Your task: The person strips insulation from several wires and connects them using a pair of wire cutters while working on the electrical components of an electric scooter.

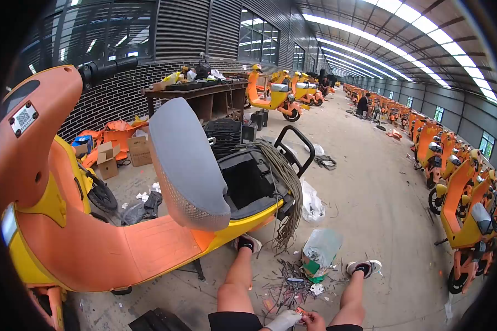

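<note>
My left hand [286,321], in a pale glove, and my bare right hand [313,322] meet at the bottom edge, between my knees, both closed on a small orange-red item [300,311] with dark thin strands beside it; its kind is too small to make out. In front of them, dark cut strands and scraps [289,276] litter the floor beside a clear-and-green bag [321,249]. An orange-and-yellow scooter [154,248] stands across the left, its grey seat [185,160] raised over an open compartment [246,179], with a bundle of cables [290,209] hanging over the rear.
A cluttered workbench [193,91], cardboard boxes [141,150] and black trays [223,135] stand behind the scooter. White plastic [312,201] lies on the floor [381,209]. Rows of scooters [461,220] line the right. Other people [363,105] are farther down the hall.
</note>
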`<state>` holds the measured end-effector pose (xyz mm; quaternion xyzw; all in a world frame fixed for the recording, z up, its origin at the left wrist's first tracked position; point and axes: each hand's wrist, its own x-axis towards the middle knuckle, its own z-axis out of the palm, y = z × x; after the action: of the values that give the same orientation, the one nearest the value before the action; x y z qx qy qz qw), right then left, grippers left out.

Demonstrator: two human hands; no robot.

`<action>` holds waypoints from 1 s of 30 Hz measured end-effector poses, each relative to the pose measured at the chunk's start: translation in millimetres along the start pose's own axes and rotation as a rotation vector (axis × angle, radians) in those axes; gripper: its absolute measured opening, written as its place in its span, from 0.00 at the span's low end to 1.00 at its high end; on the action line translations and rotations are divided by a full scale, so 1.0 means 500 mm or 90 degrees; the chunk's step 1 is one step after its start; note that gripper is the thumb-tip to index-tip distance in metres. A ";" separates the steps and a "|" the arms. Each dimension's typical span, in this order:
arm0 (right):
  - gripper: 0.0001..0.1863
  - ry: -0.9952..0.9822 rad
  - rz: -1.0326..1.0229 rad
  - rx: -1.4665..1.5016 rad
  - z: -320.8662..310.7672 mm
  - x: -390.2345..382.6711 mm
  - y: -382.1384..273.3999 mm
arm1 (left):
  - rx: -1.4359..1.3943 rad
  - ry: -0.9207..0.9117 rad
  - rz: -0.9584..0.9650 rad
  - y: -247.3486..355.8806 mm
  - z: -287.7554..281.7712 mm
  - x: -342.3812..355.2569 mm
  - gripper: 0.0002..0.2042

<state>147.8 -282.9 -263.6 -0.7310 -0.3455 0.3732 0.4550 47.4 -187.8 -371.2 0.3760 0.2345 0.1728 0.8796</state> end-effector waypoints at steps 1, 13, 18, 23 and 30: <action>0.13 0.005 -0.059 -0.056 0.002 0.000 0.008 | 0.017 0.003 -0.026 0.044 0.019 -0.023 0.09; 0.16 -0.176 -0.244 -0.578 -0.016 0.005 -0.105 | 0.066 0.006 -0.092 0.190 0.039 -0.116 0.10; 0.14 -0.317 -0.241 -0.704 0.007 0.032 -0.157 | 0.055 0.043 -0.054 0.174 0.024 -0.139 0.10; 0.12 -0.344 -0.257 -0.831 0.022 0.036 -0.206 | 0.047 0.093 -0.013 0.160 0.005 -0.155 0.10; 0.10 -0.282 -0.286 -0.815 0.010 0.022 -0.248 | 0.029 0.115 -0.190 0.273 0.061 -0.161 0.08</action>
<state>128.2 -228.5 -153.4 -0.6726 -0.7235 0.1337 -0.0787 -20.2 -154.4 -228.9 0.3400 0.3694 0.0678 0.8621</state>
